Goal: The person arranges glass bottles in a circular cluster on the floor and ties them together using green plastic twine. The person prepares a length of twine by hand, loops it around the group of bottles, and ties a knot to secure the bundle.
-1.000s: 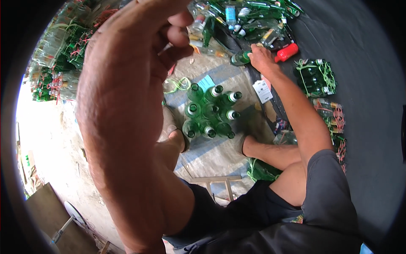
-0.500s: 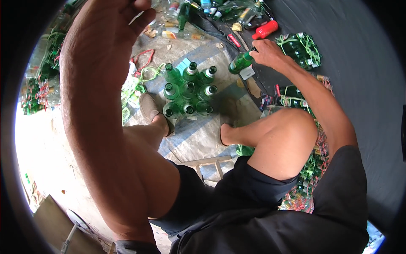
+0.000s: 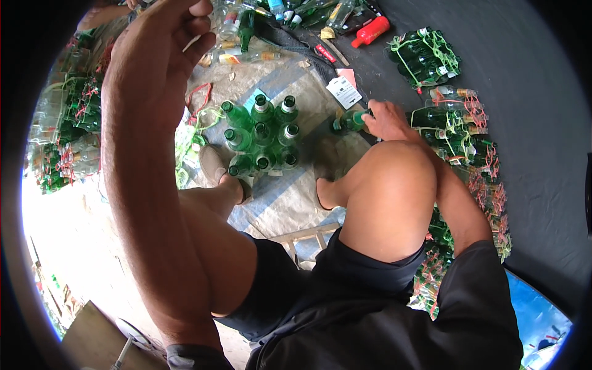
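My right hand (image 3: 390, 121) is closed around the neck of a green glass bottle (image 3: 349, 121), which lies tilted with its base toward the left. Left of it, several green glass bottles (image 3: 261, 133) stand upright in a tight block of rows between my feet, necks up and uncapped. My left hand (image 3: 188, 31) is raised at the upper left, partly cut off by the frame's edge. Its fingers are loosely bent and apart, and I see nothing in them. Loose bottles (image 3: 246, 29) lie beyond it.
Bundles of green bottles tied with string (image 3: 425, 58) lie on the right, more bundles (image 3: 77, 111) at the left. A red bottle (image 3: 370, 31) and a white card (image 3: 344, 92) lie ahead. Green string (image 3: 188, 139) is by my left shoe. Another person's arm (image 3: 102, 16) shows at the top left.
My right hand has brought the green bottle down and nearer to me, beside my right knee. The white card now shows more fully. My left hand stays raised, and the view has shifted slightly.
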